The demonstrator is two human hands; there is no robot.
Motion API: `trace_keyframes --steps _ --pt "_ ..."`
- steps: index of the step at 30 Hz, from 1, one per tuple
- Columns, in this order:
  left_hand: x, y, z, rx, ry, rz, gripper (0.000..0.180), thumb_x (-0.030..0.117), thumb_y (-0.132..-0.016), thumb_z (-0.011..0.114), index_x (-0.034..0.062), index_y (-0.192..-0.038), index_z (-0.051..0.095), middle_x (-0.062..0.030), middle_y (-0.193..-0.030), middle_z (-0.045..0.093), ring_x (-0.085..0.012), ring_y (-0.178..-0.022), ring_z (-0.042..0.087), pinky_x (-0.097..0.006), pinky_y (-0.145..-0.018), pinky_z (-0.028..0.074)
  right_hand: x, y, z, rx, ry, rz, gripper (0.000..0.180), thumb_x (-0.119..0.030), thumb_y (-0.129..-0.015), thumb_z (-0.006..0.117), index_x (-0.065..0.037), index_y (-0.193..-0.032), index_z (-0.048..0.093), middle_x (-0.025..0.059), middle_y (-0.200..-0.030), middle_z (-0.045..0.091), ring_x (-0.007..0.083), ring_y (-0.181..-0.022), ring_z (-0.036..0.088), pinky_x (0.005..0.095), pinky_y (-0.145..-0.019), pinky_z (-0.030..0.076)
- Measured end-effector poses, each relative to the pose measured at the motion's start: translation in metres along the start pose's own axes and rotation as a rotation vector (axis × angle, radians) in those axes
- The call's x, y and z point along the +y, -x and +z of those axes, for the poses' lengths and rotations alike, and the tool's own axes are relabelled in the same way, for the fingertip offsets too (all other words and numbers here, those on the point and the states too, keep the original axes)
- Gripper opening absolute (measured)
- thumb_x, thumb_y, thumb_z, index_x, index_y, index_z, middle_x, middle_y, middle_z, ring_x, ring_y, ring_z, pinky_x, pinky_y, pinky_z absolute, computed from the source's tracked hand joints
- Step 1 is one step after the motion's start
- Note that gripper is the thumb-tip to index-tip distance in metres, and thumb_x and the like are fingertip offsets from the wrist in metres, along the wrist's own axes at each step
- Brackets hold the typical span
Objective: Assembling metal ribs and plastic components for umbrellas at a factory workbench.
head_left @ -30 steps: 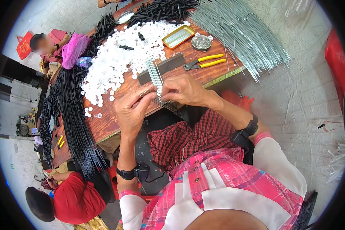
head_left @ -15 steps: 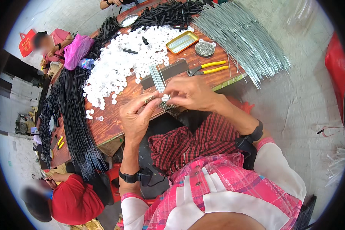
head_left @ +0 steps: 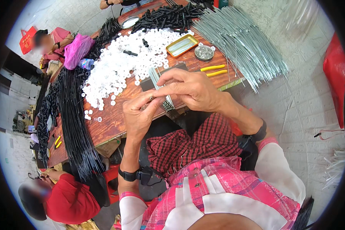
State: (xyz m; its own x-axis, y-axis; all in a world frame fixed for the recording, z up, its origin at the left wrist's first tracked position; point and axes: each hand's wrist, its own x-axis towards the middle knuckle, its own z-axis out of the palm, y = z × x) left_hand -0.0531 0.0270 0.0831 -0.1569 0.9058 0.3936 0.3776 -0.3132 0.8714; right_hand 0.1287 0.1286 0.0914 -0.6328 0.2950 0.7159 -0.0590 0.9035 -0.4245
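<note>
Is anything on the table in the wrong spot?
Maybe! Two short black pieces, one here and another here, lie on the heap of small white pieces. That looks odd because similar black pieces are piled together farther back. A few stray white pieces also lie apart from their heap.

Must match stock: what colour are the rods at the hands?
Silver-grey rods, best in the head view.

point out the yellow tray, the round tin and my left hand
yellow tray (head_left: 187,50), head view, near rim
round tin (head_left: 204,59), head view, near side wall
left hand (head_left: 138,115), head view, middle of the hand
</note>
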Motion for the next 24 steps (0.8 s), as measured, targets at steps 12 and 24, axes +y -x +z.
trace_keyframes --steps 12,24 --pt "0.003 -0.004 -0.001 -0.038 0.026 -0.062 0.017 -0.002 -0.082 0.066 0.0008 -0.097 0.075 -0.0052 -0.086 0.073 -0.0065 -0.076 0.062 -0.022 -0.065 0.048 -0.003 -0.008 -0.002 -0.031 0.048 -0.083 0.049 0.003 -0.075 0.058 -0.022 -0.115 0.068 0.0065 -0.112 0.063 0.0231 -0.084 0.067 0.0356 -0.069 0.054" --pt "0.009 -0.002 -0.004 -0.024 0.005 0.007 0.016 -0.005 -0.081 0.069 -0.0041 -0.096 0.072 -0.0125 -0.089 0.074 -0.0148 -0.080 0.069 -0.025 -0.072 0.054 0.133 -0.003 0.003 -0.036 0.101 0.379 0.024 -0.014 -0.085 0.056 -0.009 -0.103 0.071 0.0140 -0.094 0.070 0.0318 -0.088 0.067 0.0404 -0.077 0.052"
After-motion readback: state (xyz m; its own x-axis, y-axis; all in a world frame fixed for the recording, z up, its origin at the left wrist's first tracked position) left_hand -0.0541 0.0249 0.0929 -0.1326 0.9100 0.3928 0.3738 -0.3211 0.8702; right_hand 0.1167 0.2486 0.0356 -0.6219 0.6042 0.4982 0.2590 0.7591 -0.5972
